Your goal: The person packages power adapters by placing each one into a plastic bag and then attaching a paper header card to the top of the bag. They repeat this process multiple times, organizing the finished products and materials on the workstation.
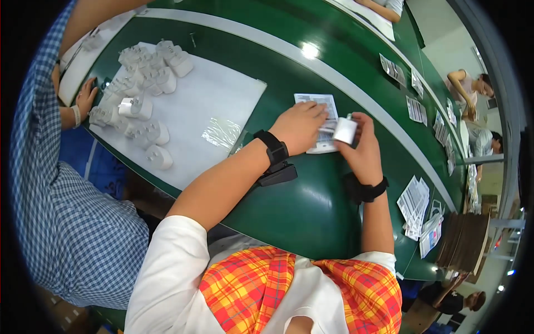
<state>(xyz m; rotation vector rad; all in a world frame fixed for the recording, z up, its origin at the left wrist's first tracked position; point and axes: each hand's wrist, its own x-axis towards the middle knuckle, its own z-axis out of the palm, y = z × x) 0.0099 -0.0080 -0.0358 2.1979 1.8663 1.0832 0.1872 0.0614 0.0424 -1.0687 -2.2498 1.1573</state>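
Observation:
Between the thumb and fingers of my right hand (362, 146) is a small white power adapter (345, 130), with a metal pin showing at its top. My left hand (300, 127) lies with its fingers stretched over a white printed package (314, 99) on the green table. The hand covers the package's middle, so I cannot tell whether it is a box or a bag with a leaflet. To the left, several similar white adapters (160, 157) stand grouped on a white board (192, 122), with a clear plastic film (222, 132) near its right side.
A person in a blue checked shirt (89, 222) stands close at my left, one hand (84, 99) beside the adapters. Printed leaflets (413, 203) and a stack of brown cardboard (461, 242) lie at the right. More leaflets (392, 69) lie beyond the pale curved strip (356, 94); other people sit farther off.

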